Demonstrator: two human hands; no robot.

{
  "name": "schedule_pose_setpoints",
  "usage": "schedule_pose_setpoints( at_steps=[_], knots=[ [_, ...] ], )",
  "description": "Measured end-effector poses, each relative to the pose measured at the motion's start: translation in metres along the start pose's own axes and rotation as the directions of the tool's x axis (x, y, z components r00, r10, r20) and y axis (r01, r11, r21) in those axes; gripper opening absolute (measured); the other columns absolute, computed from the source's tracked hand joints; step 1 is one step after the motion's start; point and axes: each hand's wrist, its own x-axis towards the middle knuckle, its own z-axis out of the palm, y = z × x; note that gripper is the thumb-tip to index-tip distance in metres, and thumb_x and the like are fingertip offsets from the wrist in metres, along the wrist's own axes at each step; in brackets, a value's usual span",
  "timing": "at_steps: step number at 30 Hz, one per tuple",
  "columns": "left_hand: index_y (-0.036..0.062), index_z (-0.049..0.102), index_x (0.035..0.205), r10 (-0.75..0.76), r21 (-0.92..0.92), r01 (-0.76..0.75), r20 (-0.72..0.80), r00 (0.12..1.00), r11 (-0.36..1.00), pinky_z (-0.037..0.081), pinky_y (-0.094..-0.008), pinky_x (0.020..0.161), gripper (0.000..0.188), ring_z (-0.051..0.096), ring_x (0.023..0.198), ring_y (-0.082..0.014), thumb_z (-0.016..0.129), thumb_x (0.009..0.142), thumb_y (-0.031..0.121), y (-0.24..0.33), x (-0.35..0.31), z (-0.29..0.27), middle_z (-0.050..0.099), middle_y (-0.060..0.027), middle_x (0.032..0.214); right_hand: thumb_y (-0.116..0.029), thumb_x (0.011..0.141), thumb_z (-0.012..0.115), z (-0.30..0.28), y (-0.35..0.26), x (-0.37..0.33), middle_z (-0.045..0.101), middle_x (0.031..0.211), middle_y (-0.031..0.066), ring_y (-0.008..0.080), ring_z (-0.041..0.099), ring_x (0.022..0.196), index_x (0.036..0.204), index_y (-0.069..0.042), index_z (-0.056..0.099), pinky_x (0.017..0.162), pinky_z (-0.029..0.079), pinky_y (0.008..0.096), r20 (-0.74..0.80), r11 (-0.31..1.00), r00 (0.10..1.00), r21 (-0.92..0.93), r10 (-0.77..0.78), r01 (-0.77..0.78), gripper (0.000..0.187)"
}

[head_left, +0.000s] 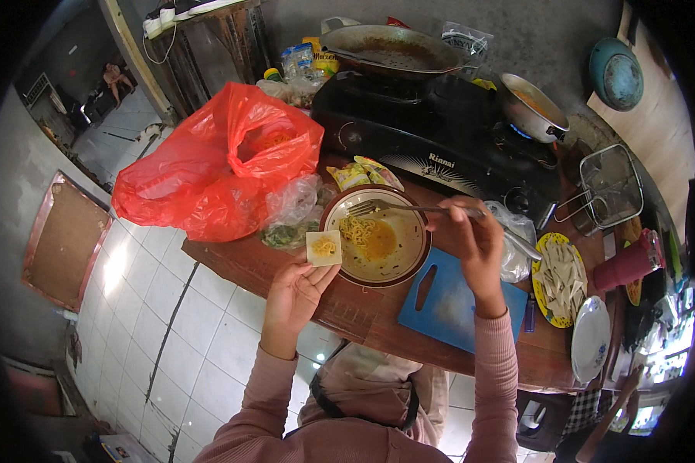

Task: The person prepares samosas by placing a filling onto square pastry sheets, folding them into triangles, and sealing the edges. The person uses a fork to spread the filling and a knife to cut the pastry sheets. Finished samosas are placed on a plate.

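Head view: your left hand (300, 288) pinches a square cream wrapper (313, 260), your right hand (477, 251) a silver metal fork (418, 207); tilting the wrapper could spill yellow noodles (323, 246).

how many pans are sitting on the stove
2: the wide dark wok on the left burner, and the smaller silver pan above the blue flame on the right burner. No others show there.

A cream square wrapper (314, 238) bears yellow filling (324, 247), a cream round bowl (369, 272) shows brown rings, a rectangular plastic board (455, 299) is blue, and a crumpled plastic bag (185, 185) translucent red.
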Motion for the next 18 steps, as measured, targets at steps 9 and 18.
schedule_pose_setpoints(
  at_steps=[9, 18],
  knots=[
    [-0.0109, 0.044, 0.122, -0.051, 0.039, 0.048, 0.099, 0.994, 0.998, 0.034, -0.0454, 0.107, 0.038, 0.049, 0.118, -0.0320, 0.041, 0.085, -0.001, -0.026, -0.007, 0.024, 0.050, -0.0217, 0.125, -0.018, 0.096, 0.042, 0.008, 0.009, -0.086, 0.062, 0.083, 0.0201, 0.0262, 0.062, 0.069, 0.101, 0.002, 0.041, 0.065, 0.051, 0.0360, -0.320, 0.966, 0.919, -0.187, -0.230, 0.177, 0.020],
    [-0.0102, 0.043, 0.123, -0.074, 0.050, 0.071, 0.073, 0.995, 0.996, 0.034, -0.0438, 0.107, 0.038, 0.050, 0.117, -0.0288, 0.041, 0.086, -0.002, -0.051, -0.007, 0.048, 0.051, -0.0195, 0.124, -0.006, 0.094, 0.038, 0.019, 0.014, -0.125, 0.061, 0.095, 0.0280, 0.0354, 0.065, 0.075, 0.106, 0.005, 0.039, 0.066, 0.053, 0.0414, -0.183, 0.832, 0.856, -0.399, -0.484, 0.385, 0.016]
  ],
)
